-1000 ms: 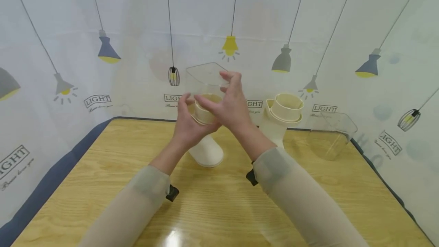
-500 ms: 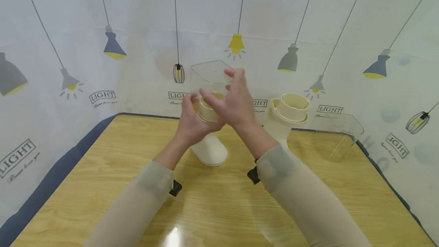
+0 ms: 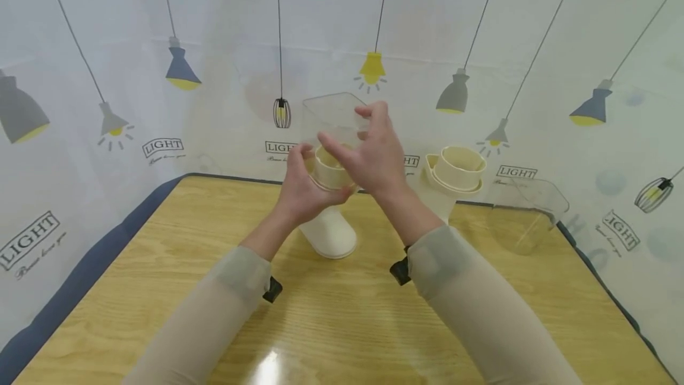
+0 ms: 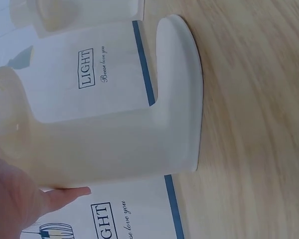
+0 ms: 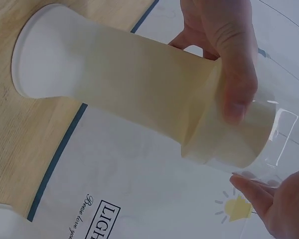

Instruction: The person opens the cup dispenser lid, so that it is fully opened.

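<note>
Before you, the cream stand [image 3: 331, 236] rises upright from the table [image 3: 320, 319]. Your left hand [image 3: 301, 190] is curled round its top, just below the round collar [image 3: 332, 177]. The clear container [image 3: 332, 113] stands directly above, its long axis roughly in line with the stand's (whether it is fully seated, you cannot tell). Your right hand [image 3: 374, 159], the nearer to it, holds it from the right, thumb and fingers apart on its walls. That wrist sits higher than your left, forearm slanting in from the lower right.

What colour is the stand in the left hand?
The stand is cream-white, shown best in the right wrist view.
</note>
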The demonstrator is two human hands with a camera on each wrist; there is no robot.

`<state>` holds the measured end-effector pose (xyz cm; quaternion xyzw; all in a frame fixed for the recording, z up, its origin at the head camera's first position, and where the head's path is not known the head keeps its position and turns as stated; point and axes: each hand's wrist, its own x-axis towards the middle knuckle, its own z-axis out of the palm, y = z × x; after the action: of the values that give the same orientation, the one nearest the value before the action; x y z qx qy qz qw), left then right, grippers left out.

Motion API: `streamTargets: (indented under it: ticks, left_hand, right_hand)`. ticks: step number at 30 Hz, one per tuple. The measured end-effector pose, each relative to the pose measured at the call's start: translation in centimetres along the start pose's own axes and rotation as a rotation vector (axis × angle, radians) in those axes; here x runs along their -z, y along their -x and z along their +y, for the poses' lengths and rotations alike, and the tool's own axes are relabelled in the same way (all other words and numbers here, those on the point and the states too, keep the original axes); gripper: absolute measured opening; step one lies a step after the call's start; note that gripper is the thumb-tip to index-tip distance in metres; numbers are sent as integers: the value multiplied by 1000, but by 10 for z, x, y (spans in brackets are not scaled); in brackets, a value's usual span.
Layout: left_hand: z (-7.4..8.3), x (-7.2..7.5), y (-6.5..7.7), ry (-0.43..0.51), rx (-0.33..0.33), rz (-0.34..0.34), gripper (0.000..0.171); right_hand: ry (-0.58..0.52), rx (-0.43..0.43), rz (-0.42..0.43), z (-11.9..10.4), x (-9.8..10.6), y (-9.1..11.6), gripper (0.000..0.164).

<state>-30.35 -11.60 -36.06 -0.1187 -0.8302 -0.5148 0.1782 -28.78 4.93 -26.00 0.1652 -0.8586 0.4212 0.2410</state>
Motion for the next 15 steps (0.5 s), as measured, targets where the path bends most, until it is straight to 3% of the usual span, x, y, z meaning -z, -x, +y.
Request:
streamTargets:
  ticks: [4,10,15]
  left_hand:
    - [1,1,-1,17,10,0,123]
    - [3,2,-2,40,-1,-19,124]
    - [2,2,-1,37,-2,-22,124]
  right_hand:
    - [-39,-26,7,0,2,-3,80]
    - [62,31,11,-1,5,-3,76]
    - [33,-6,11,-1,8,-3,73]
